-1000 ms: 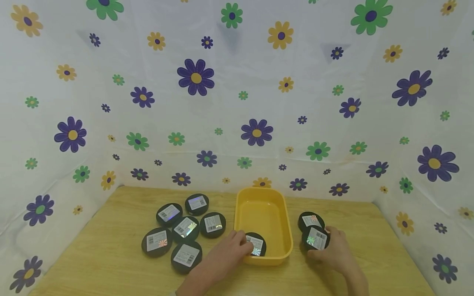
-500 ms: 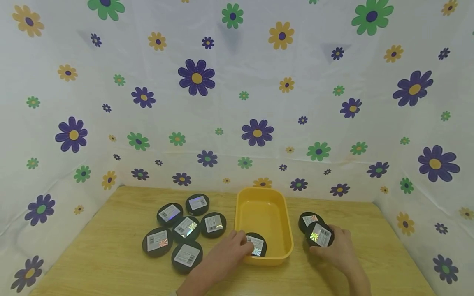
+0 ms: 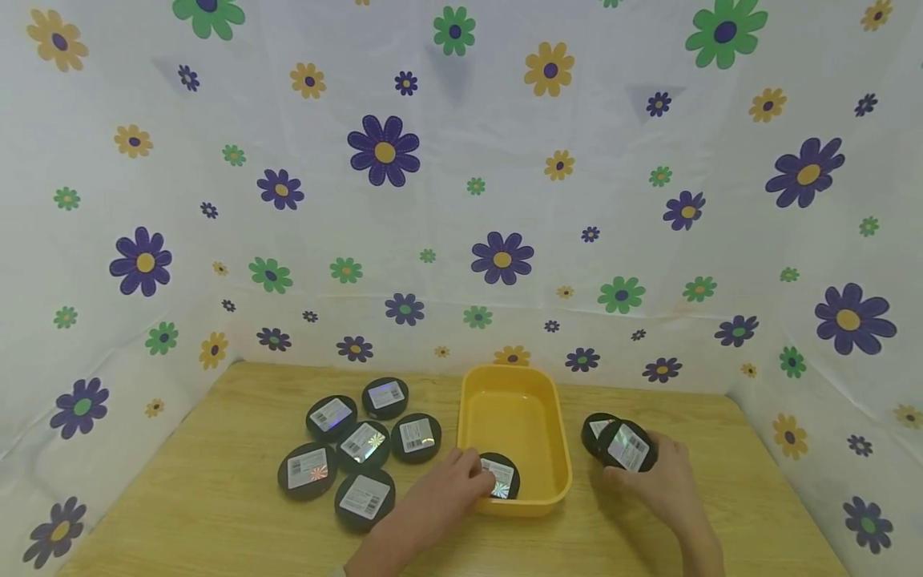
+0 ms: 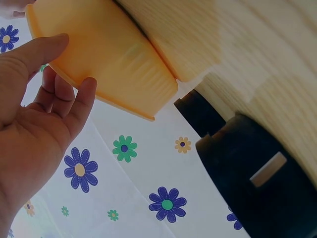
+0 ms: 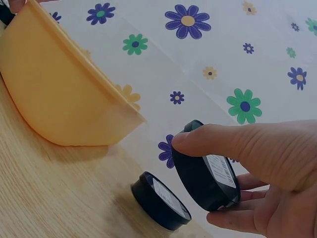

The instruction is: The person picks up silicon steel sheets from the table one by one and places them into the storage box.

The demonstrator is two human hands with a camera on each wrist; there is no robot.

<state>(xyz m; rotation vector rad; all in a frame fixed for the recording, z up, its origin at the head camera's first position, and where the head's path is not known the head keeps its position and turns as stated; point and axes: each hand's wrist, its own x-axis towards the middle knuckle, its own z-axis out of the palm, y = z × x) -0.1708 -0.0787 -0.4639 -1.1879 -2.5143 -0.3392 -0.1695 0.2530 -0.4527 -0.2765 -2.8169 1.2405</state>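
My left hand (image 3: 443, 493) grips the near left rim of a yellow plastic tray (image 3: 530, 425). In the left wrist view its thumb lies against the tray's outer wall. Inside the tray, by those fingertips, is a flat black round container (image 3: 505, 474) with a white label; the fingers hide its left edge. My right hand (image 3: 665, 481) pinches another black round container (image 5: 205, 171) between thumb and fingers, tilted and raised off the table. Just behind it, a further black round container (image 5: 161, 201) lies on the wood, partly covered in the head view.
Several more black round containers (image 3: 364, 447) lie label up on the table left of the tray. The wooden table (image 3: 238, 433) meets a white cloth backdrop (image 3: 447, 208) with printed flowers along its back and sides.
The container in my right hand has moved slightly right and away from me, tilting more and covering more of the one behind it. My left hand has stayed at the tray.
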